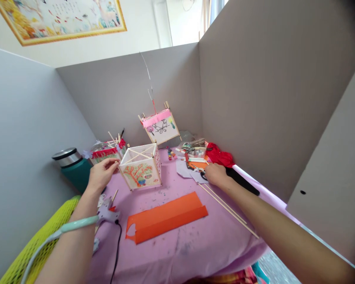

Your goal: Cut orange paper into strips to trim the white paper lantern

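Observation:
At the left of the table, my left hand (102,173) pinches the near left corner of a box-shaped paper lantern (140,173) with a wooden stick frame. A tree is drawn on its front panel, and thin sticks cross its open top. My right hand (215,173) is at the right among loose tools, its fingers curled downward and mostly hidden. Right beside those fingers shows the black handle of scissors (203,175). White paper (185,170) lies under the tools. A folded orange card (167,216) with a heart-shaped cutout rests in front of the lantern.
A lilac glue gun (108,213) with a black cord lies at the left, near a teal bottle (73,169). Another lantern (161,127) hangs behind. Two long sticks (229,211) and red fabric (220,156) lie at the right. Grey partitions (130,94) enclose the table.

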A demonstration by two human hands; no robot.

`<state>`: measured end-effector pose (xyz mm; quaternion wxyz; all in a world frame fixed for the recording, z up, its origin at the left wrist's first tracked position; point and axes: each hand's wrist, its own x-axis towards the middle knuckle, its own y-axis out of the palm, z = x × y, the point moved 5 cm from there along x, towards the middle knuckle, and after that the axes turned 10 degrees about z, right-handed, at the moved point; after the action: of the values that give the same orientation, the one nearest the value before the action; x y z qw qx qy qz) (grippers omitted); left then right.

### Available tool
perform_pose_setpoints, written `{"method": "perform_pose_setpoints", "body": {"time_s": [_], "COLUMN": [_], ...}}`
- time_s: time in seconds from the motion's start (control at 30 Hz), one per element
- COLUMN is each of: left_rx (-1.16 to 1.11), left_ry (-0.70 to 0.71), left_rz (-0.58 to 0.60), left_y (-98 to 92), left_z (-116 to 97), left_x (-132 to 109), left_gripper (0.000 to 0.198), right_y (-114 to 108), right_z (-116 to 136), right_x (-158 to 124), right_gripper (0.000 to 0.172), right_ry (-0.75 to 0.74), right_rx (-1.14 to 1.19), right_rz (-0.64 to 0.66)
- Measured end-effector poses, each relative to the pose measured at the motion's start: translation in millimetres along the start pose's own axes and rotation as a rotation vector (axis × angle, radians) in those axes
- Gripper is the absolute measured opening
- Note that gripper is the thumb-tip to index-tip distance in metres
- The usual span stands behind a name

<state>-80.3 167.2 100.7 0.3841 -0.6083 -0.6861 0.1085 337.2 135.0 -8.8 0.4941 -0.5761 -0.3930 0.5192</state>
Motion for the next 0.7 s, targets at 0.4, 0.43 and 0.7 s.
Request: {"method": "perform_pose_setpoints", "body": {"time_s": [0.4, 0.43, 0.7], "left_rx": [0.159, 0.171, 0.256], "left_ry": [-0.016, -0.011, 0.141], "left_rz": [-0.167, -0.167, -0.396], "left_y": [4.4, 5.9, 7.8], "left_z": [-23, -25, -66], "left_x": [-24, -27, -69], "left_gripper": [0.026, 0.026, 0.046], "right_y": [-12, -13, -28], "right_z": [0, 0, 4], "right_x": [-9, -10, -27], "right_gripper": [0.029, 0.029, 0.029], "right_ry": [-0.024, -0.028, -0.049], "right_rx": [0.007, 0.011, 0.127], "right_rz": [-0.114, -0.128, -0.183]}}
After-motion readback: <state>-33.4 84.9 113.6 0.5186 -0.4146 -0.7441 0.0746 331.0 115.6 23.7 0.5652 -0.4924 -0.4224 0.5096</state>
